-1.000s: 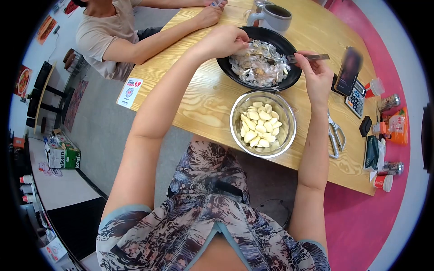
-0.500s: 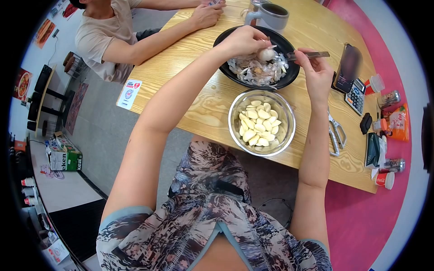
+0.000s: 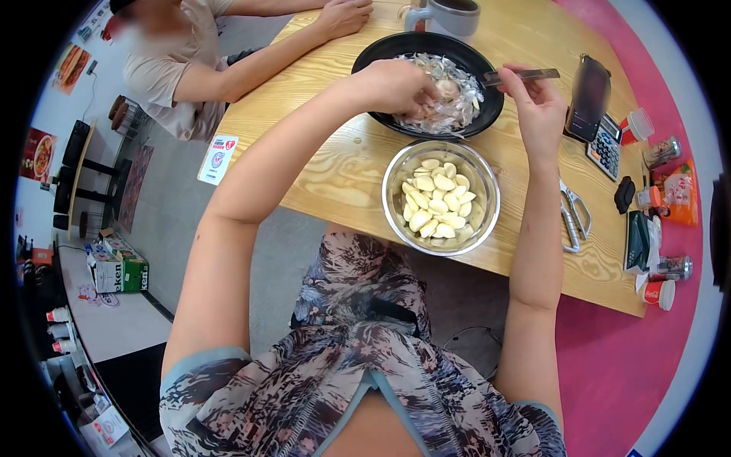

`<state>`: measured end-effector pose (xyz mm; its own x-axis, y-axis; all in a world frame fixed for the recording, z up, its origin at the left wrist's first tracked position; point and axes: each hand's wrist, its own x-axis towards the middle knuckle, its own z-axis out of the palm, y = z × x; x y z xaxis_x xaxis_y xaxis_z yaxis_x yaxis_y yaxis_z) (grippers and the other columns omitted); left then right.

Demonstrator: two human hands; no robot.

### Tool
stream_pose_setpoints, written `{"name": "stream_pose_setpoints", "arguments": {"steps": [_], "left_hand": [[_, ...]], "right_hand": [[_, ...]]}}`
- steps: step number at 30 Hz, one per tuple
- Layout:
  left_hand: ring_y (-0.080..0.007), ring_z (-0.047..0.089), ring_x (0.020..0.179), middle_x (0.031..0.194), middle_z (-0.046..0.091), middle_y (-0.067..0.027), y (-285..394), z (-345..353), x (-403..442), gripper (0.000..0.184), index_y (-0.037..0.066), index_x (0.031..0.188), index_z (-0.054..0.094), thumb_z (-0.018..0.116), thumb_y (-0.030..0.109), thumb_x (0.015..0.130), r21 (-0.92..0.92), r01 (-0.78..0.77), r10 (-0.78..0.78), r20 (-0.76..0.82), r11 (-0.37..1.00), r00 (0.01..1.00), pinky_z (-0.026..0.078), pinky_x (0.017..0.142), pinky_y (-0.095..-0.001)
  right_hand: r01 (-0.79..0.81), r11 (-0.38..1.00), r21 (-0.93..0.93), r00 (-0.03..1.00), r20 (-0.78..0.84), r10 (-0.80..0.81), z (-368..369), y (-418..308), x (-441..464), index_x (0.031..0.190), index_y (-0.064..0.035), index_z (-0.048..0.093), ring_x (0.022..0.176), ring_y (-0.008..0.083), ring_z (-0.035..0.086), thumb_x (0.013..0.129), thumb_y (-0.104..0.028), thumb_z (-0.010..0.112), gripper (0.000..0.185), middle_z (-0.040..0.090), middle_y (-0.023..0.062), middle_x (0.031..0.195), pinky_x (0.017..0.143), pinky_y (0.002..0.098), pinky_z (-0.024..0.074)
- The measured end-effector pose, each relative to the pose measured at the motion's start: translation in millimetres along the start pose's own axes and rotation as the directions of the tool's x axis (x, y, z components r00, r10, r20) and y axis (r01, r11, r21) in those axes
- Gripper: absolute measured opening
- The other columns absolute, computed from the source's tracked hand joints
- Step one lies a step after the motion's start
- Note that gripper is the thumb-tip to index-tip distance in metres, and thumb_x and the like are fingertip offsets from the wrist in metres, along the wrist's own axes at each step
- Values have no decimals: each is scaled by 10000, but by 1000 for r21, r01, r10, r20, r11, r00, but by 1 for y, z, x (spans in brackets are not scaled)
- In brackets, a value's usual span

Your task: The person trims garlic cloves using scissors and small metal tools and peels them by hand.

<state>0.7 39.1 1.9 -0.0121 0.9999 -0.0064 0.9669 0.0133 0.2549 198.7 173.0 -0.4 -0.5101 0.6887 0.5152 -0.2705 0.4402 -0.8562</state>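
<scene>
A black bowl (image 3: 365,59) holds a heap of papery garlic skins (image 3: 457,114), with a whitish garlic bulb (image 3: 447,89) among them. My left hand (image 3: 400,87) reaches into the skins from the left, its fingertips partly hidden there, so what they hold does not show. Over the bowl's right edge, my right hand (image 3: 537,99) is closed on a flat metal knife (image 3: 533,75), whose tip points left. Just below the black bowl, a steel bowl (image 3: 392,206) contains peeled garlic cloves (image 3: 438,199).
Scissors (image 3: 572,217), a phone (image 3: 588,99) and a calculator (image 3: 605,148) lie right of my right arm. A grey mug (image 3: 457,19) is behind the black bowl. At the upper left, another person's forearm (image 3: 282,61) rests on the wooden table (image 3: 335,179).
My left hand lifted a garlic bulb above the skins, then went down and left into them; the bulb now lies in the bowl. My right hand still grips the knife.
</scene>
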Motion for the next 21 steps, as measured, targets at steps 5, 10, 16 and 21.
{"name": "stream_pose_setpoints", "arguments": {"steps": [5,10,16,21], "left_hand": [[-260,660,919,948,697,-88,-4,-4,7,279,124,1024,713,698,200,756,146,78,-88,66,986,994,521,797,-364],[-276,667,858,929,699,-123,-32,-6,14,258,103,1005,717,696,164,755,-29,70,-72,-91,997,993,525,777,-376],[-247,660,844,920,698,-100,-30,-18,5,297,91,1095,677,654,80,800,-266,95,-117,-68,959,991,516,764,-352],[-215,637,908,1002,676,-103,-22,-21,-1,259,84,1068,681,677,149,817,-27,-179,166,-262,983,951,501,776,-318]], "right_hand": [[18,1000,8,1000,-10,-18,-1,3,1,962,22,675,748,108,647,858,-84,703,152,692,60,846,703,222,514],[5,1000,10,1000,-5,-5,-1,1,2,955,22,676,738,106,643,857,-81,702,144,690,54,838,700,219,515],[29,999,18,1000,-10,-28,-1,-1,2,950,22,678,733,105,642,859,-79,700,139,688,53,834,691,217,517],[32,999,29,999,-11,-32,-1,2,2,954,27,676,738,108,642,858,-78,700,144,690,58,842,692,220,519]]}}
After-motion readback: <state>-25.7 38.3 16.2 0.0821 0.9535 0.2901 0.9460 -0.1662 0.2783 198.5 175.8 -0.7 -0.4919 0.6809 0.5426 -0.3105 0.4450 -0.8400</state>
